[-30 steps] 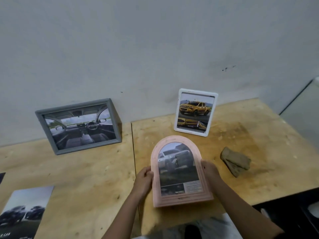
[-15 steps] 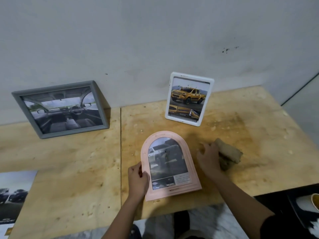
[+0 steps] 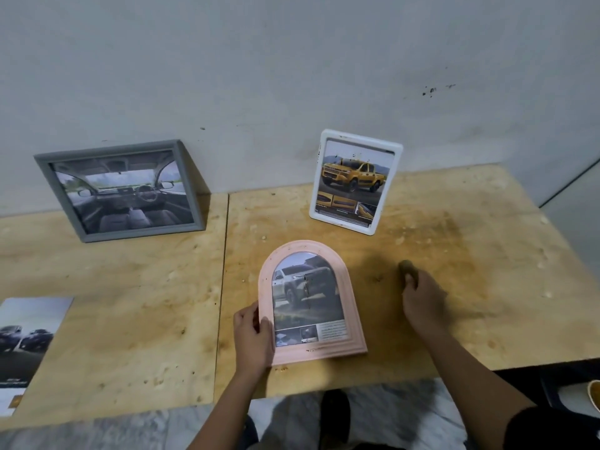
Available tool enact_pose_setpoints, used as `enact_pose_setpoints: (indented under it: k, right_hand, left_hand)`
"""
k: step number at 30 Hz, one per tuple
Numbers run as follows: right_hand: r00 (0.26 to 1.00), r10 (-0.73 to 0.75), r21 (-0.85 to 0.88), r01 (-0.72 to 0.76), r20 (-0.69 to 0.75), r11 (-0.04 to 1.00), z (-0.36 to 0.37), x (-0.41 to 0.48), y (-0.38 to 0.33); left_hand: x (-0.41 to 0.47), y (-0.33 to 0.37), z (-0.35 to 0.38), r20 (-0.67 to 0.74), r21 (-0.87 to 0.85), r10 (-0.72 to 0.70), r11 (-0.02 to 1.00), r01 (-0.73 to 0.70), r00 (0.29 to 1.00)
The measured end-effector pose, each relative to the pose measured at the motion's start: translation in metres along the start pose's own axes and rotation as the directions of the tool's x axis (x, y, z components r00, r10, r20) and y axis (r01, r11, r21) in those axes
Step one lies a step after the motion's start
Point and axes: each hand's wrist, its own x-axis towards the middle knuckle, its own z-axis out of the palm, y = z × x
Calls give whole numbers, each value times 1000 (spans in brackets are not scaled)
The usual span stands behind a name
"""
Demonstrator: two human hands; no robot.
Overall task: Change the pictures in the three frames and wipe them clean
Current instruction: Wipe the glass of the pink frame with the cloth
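A pink arched frame [image 3: 352, 306] with a silver truck picture lies on the wooden table [image 3: 130, 319] in front of me. My left hand [image 3: 255, 336] grips its lower left edge. To its right, my right hand [image 3: 422, 302] grips a brown cloth [image 3: 407, 267], mostly hidden under the fingers. A grey frame [image 3: 191, 177] with a car-interior picture leans on the wall at the back left. A white frame [image 3: 389, 190] with a yellow truck picture stands at the back centre.
A loose car print [image 3: 29, 339] lies at the table's left edge. The wall runs close behind the frames. The table's front edge is just below the pink frame. A dark stain marks the wood on the right.
My right hand left the pink frame's right edge, moved right to the brown cloth and closed round it. The left hand kept hold of the frame.
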Motion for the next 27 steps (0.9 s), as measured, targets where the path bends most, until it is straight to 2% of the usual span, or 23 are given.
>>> enact_pose_setpoints:
  k: [2,5,7,9,11,14,19,20,22,25,27]
  right_hand:
    - [997,70,228,-72,19,971,-3,-2,-14]
    - [989,79,440,-127,126,889,-5,-9,-44]
    - [960,26,517,-173,279,839,-4,-17,-65]
    - [884,-98,531,-183,457,828,2,-26,-82]
    - [782,-270,487,-49,562,872,13,-37,-99]
    - [636,-478,461,209,606,862,36,-58,-124]
    - [455,-580,348,497,676,795,73,-78,-139]
    - [424,-608,278,617,671,737,78,-79,-137]
    - [363,-698,149,817,617,557,85,-79,-132]
    - [222,-774,128,923,593,363,92,-86,-121]
    - [185,-780,140,934,598,329,98,-94,-113]
  left_hand:
    - [-3,-3,1,-15,-22,-9,1000,8,1000]
    - [-12,-9,-1,-40,-37,4,999,-5,999]
    - [-19,-17,-3,-35,-17,27,999,-28,999]
    - [-24,-26,-6,-31,64,71,996,-69,997]
    - [-27,-30,-9,-22,150,98,984,-94,995]
    - [-25,-34,-13,42,270,132,953,-138,990]
    - [-22,-42,-11,119,397,173,894,-207,978]
    - [-22,-43,-10,122,413,175,886,-211,977]
    - [-22,-46,-9,127,434,173,876,-212,977]
    - [-22,-50,-9,142,467,185,854,-231,972]
    - [-23,-51,-9,160,498,195,831,-250,968]
